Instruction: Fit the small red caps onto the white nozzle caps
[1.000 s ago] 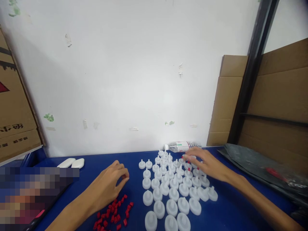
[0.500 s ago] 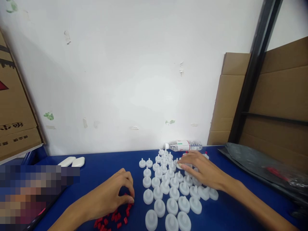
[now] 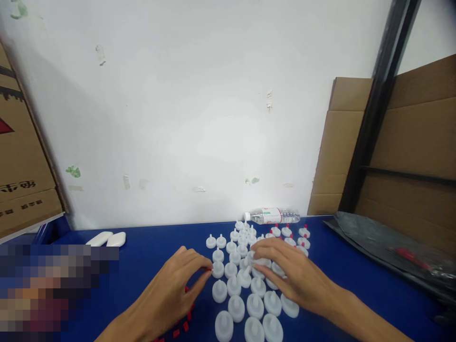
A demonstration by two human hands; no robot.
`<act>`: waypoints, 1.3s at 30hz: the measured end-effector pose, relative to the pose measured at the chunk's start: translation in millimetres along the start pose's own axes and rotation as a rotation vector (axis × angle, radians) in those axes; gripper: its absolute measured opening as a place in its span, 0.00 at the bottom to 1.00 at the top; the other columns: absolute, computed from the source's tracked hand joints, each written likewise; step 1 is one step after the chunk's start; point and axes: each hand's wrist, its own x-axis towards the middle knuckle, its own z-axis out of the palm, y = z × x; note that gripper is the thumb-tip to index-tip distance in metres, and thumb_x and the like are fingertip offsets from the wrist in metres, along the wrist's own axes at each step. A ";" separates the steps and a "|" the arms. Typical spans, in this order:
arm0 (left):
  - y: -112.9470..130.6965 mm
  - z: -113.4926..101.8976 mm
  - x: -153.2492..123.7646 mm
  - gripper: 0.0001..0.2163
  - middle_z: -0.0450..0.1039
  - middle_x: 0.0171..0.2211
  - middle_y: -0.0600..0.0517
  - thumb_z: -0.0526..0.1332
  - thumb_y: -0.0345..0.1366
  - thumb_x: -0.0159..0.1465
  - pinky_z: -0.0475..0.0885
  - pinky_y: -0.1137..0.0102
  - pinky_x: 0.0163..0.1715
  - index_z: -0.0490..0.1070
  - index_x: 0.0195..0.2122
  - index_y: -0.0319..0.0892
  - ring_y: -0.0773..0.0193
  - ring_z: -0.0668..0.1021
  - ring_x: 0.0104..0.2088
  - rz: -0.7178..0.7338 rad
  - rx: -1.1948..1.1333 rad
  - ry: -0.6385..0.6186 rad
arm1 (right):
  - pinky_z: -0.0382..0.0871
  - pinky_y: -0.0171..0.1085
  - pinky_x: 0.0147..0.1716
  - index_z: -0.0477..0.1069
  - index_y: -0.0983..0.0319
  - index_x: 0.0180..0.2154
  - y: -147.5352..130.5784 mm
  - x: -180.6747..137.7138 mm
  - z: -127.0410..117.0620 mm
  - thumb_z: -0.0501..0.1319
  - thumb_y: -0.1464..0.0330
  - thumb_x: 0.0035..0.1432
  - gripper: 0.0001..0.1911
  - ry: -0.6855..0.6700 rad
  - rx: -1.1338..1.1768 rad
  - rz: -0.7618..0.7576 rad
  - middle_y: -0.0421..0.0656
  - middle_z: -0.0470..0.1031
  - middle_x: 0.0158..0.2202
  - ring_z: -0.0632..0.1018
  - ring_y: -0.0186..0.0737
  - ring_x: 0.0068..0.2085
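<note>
Moved off the loose red caps [image 3: 185, 326] toward the white spouted pieces [image 3: 255, 305], the left hand [image 3: 174, 289] pinched a red cap [image 3: 209, 269]; the right hand [image 3: 295, 275], drawn nearer, gripped one white piece [image 3: 262, 261]. Several red-tipped pieces [image 3: 286, 231] stood on the worktop's [image 3: 329, 256] back right; many more were bare.

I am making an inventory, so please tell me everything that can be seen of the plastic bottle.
The plastic bottle is clear, with a white cap and a white label bearing green and red marks; its right end looks ridged. It lies on its side at the back of the blue table, along the wall, cap to the left. Whether it touches the wall, or holds liquid, I cannot tell.
</note>
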 end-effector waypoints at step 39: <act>50.2 12.6 -0.7 0.14 0.72 0.28 0.53 0.47 0.31 0.75 0.66 0.66 0.34 0.65 0.32 0.44 0.63 0.71 0.28 0.241 0.070 0.129 | 0.78 0.38 0.49 0.72 0.62 0.44 -50.9 6.4 16.7 0.57 0.73 0.70 0.05 0.175 -0.067 -0.301 0.51 0.82 0.47 0.82 0.42 0.49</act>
